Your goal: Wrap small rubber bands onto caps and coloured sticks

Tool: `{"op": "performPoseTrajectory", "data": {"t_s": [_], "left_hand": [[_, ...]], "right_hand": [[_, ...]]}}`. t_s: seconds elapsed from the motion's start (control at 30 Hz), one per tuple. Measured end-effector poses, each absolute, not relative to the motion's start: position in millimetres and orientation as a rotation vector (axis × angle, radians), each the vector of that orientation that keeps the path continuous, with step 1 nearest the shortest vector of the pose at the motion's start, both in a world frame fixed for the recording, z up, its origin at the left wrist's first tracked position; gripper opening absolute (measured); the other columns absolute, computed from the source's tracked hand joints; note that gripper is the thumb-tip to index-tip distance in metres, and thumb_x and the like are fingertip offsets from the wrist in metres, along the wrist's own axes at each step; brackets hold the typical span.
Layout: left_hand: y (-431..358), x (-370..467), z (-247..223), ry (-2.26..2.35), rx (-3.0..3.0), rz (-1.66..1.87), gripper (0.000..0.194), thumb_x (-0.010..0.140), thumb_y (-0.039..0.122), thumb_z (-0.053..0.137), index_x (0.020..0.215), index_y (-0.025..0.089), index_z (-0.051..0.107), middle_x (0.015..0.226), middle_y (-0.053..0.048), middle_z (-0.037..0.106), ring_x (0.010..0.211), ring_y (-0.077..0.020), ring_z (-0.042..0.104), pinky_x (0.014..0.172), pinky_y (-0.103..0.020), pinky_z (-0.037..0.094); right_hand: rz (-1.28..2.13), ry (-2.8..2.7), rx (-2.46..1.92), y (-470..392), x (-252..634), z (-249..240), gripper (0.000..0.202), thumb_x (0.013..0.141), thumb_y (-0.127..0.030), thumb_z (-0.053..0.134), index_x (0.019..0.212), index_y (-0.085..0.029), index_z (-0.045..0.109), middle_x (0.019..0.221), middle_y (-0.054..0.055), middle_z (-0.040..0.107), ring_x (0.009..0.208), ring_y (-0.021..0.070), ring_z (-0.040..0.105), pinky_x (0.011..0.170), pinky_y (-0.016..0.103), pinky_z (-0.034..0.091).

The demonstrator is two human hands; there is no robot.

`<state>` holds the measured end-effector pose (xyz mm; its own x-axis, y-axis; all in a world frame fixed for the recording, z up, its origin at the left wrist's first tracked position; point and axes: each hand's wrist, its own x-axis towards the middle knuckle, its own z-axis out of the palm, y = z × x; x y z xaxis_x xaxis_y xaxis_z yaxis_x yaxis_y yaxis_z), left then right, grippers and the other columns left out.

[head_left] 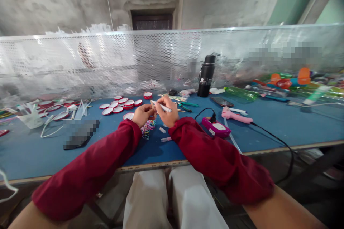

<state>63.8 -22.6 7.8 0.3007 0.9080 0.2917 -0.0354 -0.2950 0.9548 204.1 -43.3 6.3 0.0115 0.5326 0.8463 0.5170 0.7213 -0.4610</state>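
My right hand (168, 111) is closed around a white marker pen (164, 107), its tip slanting toward my left hand. My left hand (143, 115) pinches a small, thin tan piece (152, 105), too small to name for certain. The two hands meet above the blue table, with the pen's tip at or very near that piece. Just below them lies a pile of thin, multicoloured loops (147, 127). Close to my right wrist are a small white cap-like piece (162, 130) and a pale pink tube (166, 139).
Red-rimmed white discs (117, 109) lie left of my hands. A black flask (206, 76), green-handled pliers (189, 106), a purple power strip (216, 127) and a pink glue gun (237, 116) are to the right. A perforated metal screen (161, 53) borders the table's back.
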Motion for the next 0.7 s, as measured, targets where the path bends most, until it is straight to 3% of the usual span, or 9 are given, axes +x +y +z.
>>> {"op": "performPoseTrajectory", "data": {"t_s": [0.7], "left_hand": [[-19.4, 63.2, 5.1, 0.797, 1.534, 1.195, 0.046, 0.052, 0.047, 0.083, 0.075, 0.014, 0.062, 0.064, 0.002, 0.06, 0.059, -0.0112, 0.057, 0.059, -0.027, 0.052]], "right_hand": [[-0.019, -1.611, -0.9, -45.8, 204.8, 8.5, 0.017, 0.09, -0.038, 0.051, 0.083, -0.023, 0.051, 0.072, 0.0, 0.06, 0.063, 0.0144, 0.056, 0.059, 0.027, 0.042]]}}
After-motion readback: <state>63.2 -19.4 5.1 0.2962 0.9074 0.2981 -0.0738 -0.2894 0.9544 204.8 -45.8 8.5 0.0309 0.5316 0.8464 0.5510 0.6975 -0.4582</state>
